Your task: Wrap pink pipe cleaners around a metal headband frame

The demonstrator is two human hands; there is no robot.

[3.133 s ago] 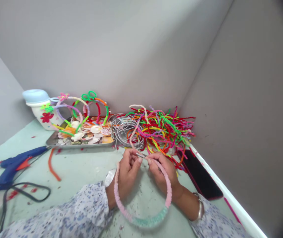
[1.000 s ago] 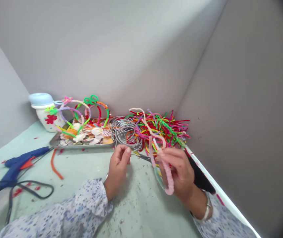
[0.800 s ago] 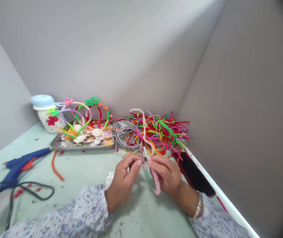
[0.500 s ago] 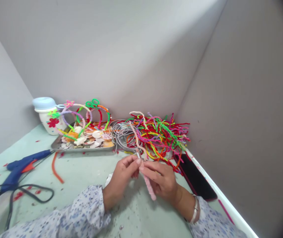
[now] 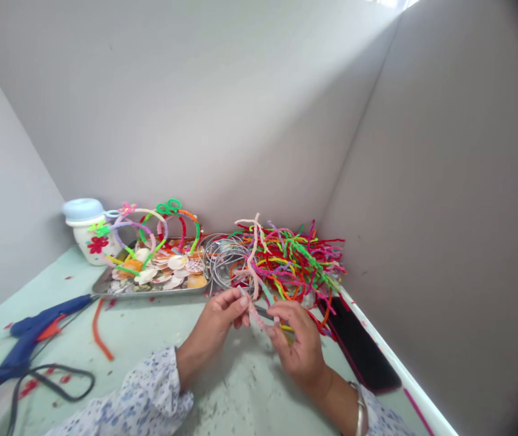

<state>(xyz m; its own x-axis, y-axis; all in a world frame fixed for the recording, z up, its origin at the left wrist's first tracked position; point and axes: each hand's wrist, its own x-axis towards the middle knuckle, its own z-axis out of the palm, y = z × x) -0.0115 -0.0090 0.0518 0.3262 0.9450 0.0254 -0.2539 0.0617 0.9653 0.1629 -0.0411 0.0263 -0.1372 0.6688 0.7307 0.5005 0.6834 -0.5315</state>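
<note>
A blue glue gun (image 5: 36,330) lies at lower left on the desk (image 5: 150,339), a shell tray (image 5: 154,281) and white jar (image 5: 87,233) behind it, a phone (image 5: 359,348) at right.

My left hand (image 5: 216,320) and right hand (image 5: 298,346) meet over the table (image 5: 150,339), pinching a headband (image 5: 255,312) between them. Behind them lies the pipe cleaner pile (image 5: 293,257), wire hoops (image 5: 225,260) to its left, then the tray (image 5: 150,284); the glue gun (image 5: 32,330) lies far left
</note>
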